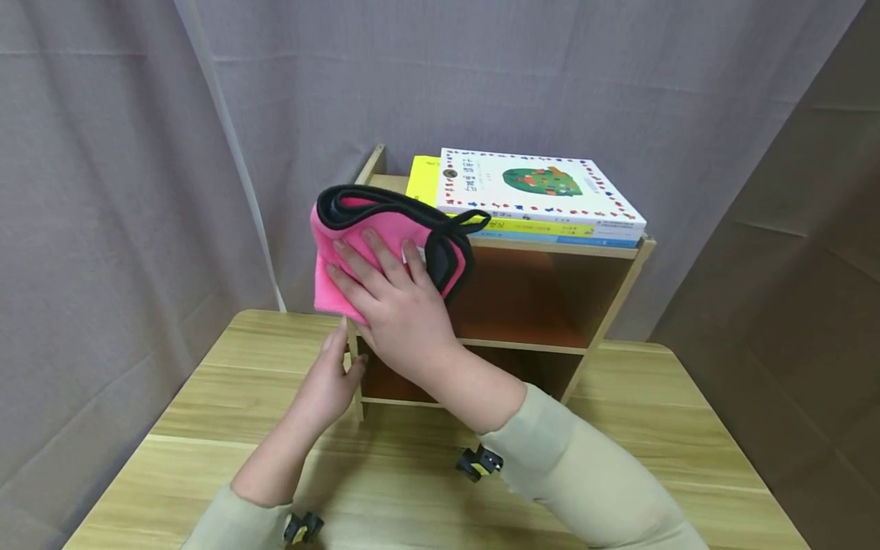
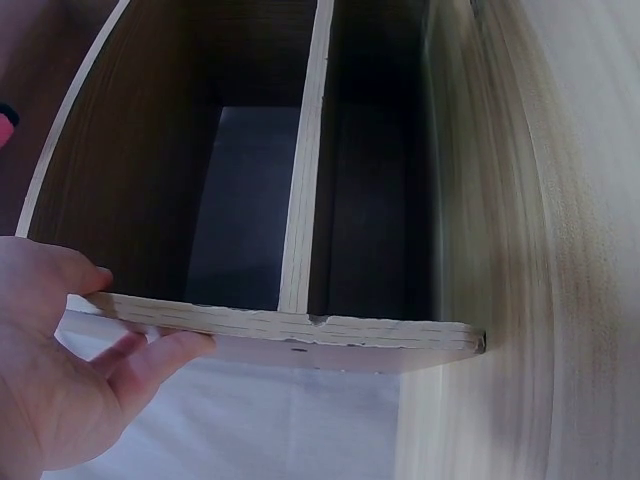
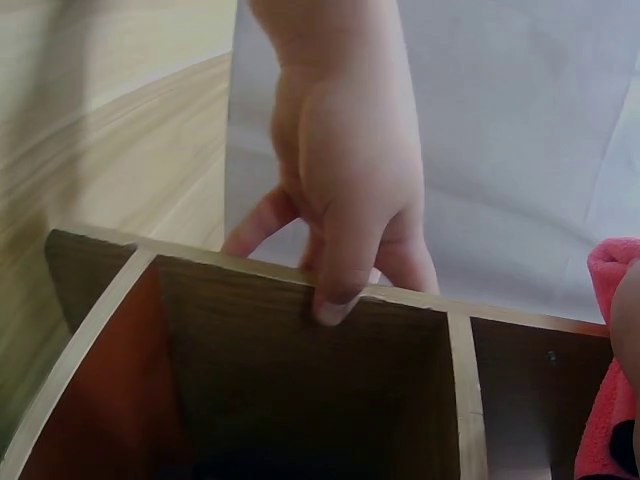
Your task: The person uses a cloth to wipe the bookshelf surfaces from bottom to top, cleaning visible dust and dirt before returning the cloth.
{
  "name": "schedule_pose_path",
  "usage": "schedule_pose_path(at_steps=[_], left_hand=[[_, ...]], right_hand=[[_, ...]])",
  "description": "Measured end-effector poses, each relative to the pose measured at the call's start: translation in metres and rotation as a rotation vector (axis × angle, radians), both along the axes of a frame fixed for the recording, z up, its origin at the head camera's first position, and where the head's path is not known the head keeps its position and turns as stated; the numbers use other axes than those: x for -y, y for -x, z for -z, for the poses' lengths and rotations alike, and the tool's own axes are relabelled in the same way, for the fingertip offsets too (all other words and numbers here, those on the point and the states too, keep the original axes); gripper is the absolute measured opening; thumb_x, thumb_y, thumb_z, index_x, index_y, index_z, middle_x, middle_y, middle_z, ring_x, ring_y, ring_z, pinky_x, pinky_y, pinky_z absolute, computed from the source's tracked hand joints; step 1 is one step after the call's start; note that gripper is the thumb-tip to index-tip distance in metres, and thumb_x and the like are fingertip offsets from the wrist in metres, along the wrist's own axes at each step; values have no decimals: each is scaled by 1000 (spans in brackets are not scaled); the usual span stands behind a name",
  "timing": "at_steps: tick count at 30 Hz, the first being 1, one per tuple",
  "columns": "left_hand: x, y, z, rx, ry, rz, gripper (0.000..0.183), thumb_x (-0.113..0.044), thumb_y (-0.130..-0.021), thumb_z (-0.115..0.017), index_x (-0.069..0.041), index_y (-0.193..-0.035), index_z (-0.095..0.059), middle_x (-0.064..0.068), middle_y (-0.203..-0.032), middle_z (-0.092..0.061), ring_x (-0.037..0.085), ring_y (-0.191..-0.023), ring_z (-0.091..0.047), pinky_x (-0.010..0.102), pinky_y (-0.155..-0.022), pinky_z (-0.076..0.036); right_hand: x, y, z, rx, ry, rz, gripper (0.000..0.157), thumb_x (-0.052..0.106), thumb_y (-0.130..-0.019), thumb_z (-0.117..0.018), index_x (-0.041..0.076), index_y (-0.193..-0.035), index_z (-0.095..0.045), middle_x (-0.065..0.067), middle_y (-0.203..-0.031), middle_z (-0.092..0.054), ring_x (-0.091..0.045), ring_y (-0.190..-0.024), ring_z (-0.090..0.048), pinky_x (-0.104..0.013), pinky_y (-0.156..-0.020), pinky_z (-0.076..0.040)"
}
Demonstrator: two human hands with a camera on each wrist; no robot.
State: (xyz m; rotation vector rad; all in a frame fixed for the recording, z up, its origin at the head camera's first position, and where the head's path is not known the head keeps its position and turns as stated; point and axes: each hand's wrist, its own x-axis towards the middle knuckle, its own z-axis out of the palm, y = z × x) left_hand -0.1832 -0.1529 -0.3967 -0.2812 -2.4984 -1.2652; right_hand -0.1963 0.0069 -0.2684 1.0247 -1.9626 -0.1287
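Observation:
A small wooden shelf unit (image 1: pixel 522 347) stands on the table. My left hand (image 1: pixel 328 389) grips the front edge of its left side panel (image 2: pixel 250 322); in the left wrist view the thumb lies on the inner face and the fingers on the outer face. My right hand (image 1: pixel 406 313) holds a folded pink cloth (image 1: pixel 330 283) with black edging and a black loop at the unit's upper left corner. Its fingers spread over the cloth, while the thumb is hidden. The right wrist view also shows my left hand (image 3: pixel 350 190) on the panel, with the cloth (image 3: pixel 600 420) at the right edge.
Several books lie stacked on the shelf unit's top, a white picture book (image 1: pixel 481 183) uppermost and a yellow book (image 1: pixel 421 179) beneath. Grey curtain (image 1: pixel 550 76) hangs behind the wooden table (image 1: pixel 206 428). The unit's open compartments (image 1: pixel 516 298) face me.

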Motion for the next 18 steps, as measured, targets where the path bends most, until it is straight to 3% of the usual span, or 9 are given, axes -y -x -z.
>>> schedule_pose_path(at_steps=[3, 7, 10, 13, 18], left_hand=[[0, 0, 1, -12, 1, 0, 72, -10, -99, -56, -8, -159, -16, 21, -136, -43, 36, -118, -50, 54, -103, -43], [1, 1, 1, -48, 2, 8, 59, -6, -98, -57, -10, -152, -33, 19, -127, -47, 34, -114, -50, 52, -100, -44], [1, 2, 2, -66, -2, 19, 56, -3, -96, -56, -12, -148, -36, 20, -136, -44, 35, -127, -46, 53, -106, -40], [1, 2, 1, -68, -11, 28, 64, -1, -96, -56, -13, -153, -31, 22, -150, -35, 37, -141, -33, 54, -113, -31], [0, 1, -1, -61, -18, 27, 69, -1, -96, -55, -13, -156, -26, 20, -155, -30, 36, -143, -29, 52, -115, -28]], right_hand=[[-1, 1, 4, -2, -25, 5, 60, 43, -95, -63, 24, -150, -46, 1, -160, -31, -27, -151, -13, -53, -121, -8], [0, 3, 11, -14, -56, 0, 61, 43, -95, -62, 24, -150, -46, 1, -160, -32, -26, -151, -14, -52, -121, -10], [0, 4, 18, -25, -81, -7, 61, 43, -95, -62, 24, -151, -45, 0, -160, -32, -26, -151, -13, -52, -121, -10], [0, 5, 22, -23, -94, -14, 62, 42, -95, -62, 23, -151, -44, 0, -160, -33, -26, -151, -11, -52, -121, -9], [-1, 6, 25, -15, -97, -18, 61, 42, -95, -63, 23, -151, -45, 0, -159, -35, -26, -151, -12, -53, -121, -10]])
